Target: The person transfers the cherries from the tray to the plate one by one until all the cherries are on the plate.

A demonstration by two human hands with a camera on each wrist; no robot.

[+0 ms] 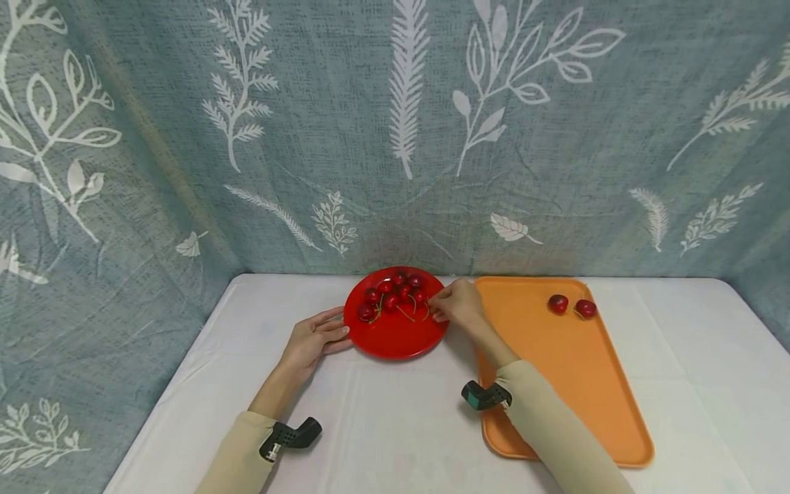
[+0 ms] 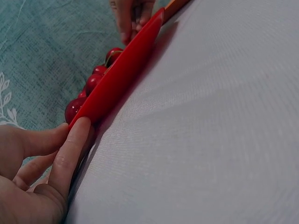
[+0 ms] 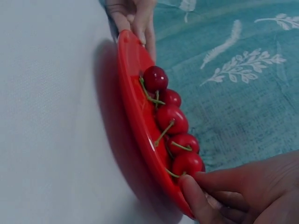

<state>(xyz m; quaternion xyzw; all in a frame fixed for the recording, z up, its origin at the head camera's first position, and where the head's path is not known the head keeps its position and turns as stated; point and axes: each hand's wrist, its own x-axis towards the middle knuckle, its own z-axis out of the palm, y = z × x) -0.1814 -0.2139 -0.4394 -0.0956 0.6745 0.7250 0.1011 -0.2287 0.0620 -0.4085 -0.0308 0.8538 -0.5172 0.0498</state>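
A round red plate (image 1: pixel 395 343) bears several dark red cherries (image 1: pixel 391 302) with green stems, grouped toward its back half. At the plate's left side my left hand (image 1: pixel 308 341) grips the rim; in the left wrist view the thumb and a finger (image 2: pixel 70 154) pinch its edge. Over the right rim, my right hand (image 1: pixel 459 303) pinches the stem of a cherry (image 3: pixel 188 164) between thumb and index finger. That cherry still lies among the others on the plate. Parts of the right fingertips are hidden in the head view.
An orange tray (image 1: pixel 543 370) lies right of the plate, partly under my right forearm. Two cherries, one (image 1: pixel 558 304) beside another (image 1: pixel 585 309), sit in its back right corner. White cloth (image 1: pixel 395 425) covers the table, and a patterned green-blue curtain (image 1: pixel 345 137) hangs behind.
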